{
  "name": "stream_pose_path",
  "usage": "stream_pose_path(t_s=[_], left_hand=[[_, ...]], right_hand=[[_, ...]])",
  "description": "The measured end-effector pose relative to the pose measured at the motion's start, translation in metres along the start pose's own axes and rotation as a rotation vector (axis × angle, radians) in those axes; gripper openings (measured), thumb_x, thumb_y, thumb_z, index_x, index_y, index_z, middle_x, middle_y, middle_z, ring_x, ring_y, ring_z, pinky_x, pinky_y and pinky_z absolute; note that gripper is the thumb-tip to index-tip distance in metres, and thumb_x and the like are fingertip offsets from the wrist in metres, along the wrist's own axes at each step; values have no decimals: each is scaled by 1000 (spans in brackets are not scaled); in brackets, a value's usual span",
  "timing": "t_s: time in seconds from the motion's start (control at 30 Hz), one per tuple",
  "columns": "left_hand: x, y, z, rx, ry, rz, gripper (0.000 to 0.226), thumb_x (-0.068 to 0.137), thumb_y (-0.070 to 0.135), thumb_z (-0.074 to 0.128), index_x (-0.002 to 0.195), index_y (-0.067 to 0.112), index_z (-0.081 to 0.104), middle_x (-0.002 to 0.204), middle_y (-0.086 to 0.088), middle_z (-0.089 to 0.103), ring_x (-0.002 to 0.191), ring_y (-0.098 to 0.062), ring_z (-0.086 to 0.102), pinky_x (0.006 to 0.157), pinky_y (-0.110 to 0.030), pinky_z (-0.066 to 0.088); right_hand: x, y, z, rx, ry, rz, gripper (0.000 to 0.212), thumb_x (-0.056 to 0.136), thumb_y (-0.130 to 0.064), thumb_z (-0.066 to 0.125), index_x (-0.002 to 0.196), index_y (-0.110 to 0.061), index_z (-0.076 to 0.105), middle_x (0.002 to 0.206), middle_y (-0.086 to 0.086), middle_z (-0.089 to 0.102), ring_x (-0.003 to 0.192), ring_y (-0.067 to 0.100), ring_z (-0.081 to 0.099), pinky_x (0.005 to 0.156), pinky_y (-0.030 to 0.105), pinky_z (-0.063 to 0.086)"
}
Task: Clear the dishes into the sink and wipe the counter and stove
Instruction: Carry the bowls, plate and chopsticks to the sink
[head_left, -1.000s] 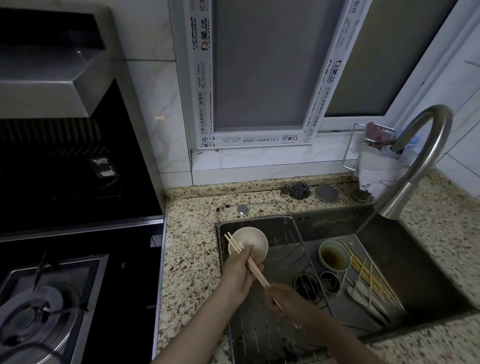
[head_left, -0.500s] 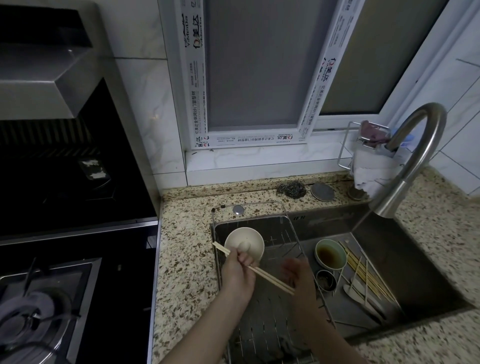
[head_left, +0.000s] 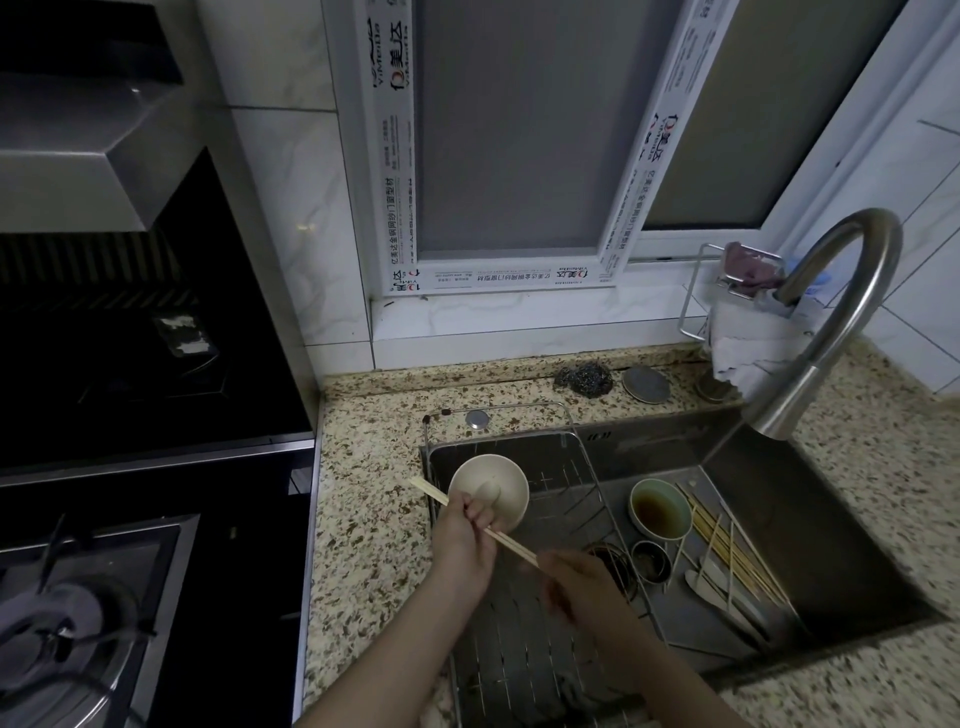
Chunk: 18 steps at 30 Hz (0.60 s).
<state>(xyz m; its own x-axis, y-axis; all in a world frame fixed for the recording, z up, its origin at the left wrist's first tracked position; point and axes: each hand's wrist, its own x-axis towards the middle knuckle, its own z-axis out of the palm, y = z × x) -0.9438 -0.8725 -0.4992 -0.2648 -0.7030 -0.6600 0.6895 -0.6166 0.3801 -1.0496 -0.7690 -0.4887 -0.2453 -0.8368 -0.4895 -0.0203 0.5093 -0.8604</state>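
Observation:
My left hand grips a cream bowl, tilted on its side above the left end of the steel sink. A pair of wooden chopsticks runs through the same hand, with its far tip out over the speckled counter. My right hand, blurred, closes on the near end of the chopsticks over a wire rack in the sink. On the sink floor lie a bowl with brown sauce, a small dark cup, several skewers and a pale spoon.
A curved steel faucet arches over the sink's right side. Behind the sink are a steel-wool pad, a round lid and a rack hung with rags. The black stove with a gas burner fills the left.
The chopsticks have swung flatter, their far tip now reaching left past the bowl over the counter. My right hand moved along them and is at their near end again.

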Motion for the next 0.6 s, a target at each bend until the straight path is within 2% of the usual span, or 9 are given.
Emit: stream_pose_path(t_s=[0.17,0.27,0.37,0.43,0.5,0.57,0.6], left_hand=[[8,-5,-6,82,-18,-25,35,102,19,29,67,17,33,39,7,30,34,-7,30,46,-22,28],[11,-4,-8,207,-10,-20,33,100,17,34,67,15,36,45,2,40,50,-15,41,52,-27,43],[9,-1,-13,477,-45,-25,29,97,25,42,70,15,47,77,-9,65,78,-21,61,69,-31,47],[13,-2,-19,652,-91,-63,28,95,36,47,76,16,53,98,-10,71,96,-21,65,77,-31,47],[15,-2,-20,771,-126,-90,31,93,44,49,95,15,60,105,-7,72,103,-18,64,86,-30,47],[14,-1,-20,842,-156,-118,45,90,46,52,122,14,55,110,-4,68,108,-18,60,92,-29,43],[12,0,-18,880,-172,-122,52,85,47,55,125,15,53,113,-3,64,111,-18,56,92,-29,41]], right_hand=[[10,-4,-5,-89,-206,48,28,100,-14,37,97,-11,64,45,-8,45,37,1,36,42,15,29],[14,-5,-5,-96,-281,103,28,101,-14,35,96,-12,62,50,-7,42,39,3,34,42,16,27],[17,-7,-1,-101,-318,125,20,99,-14,40,94,-11,59,51,-5,43,40,5,36,43,19,27],[18,-10,3,-127,-345,123,15,98,-15,44,90,-12,56,51,-5,46,39,6,38,43,20,30],[19,-9,5,-125,-358,133,13,98,-14,45,87,-11,53,53,-3,45,39,7,40,43,20,31],[20,-9,4,-106,-355,157,14,98,-14,43,88,-12,52,54,-4,45,40,6,41,43,19,32],[21,-8,4,-104,-351,165,16,99,-13,40,89,-12,52,56,-3,44,40,5,40,44,19,32]])
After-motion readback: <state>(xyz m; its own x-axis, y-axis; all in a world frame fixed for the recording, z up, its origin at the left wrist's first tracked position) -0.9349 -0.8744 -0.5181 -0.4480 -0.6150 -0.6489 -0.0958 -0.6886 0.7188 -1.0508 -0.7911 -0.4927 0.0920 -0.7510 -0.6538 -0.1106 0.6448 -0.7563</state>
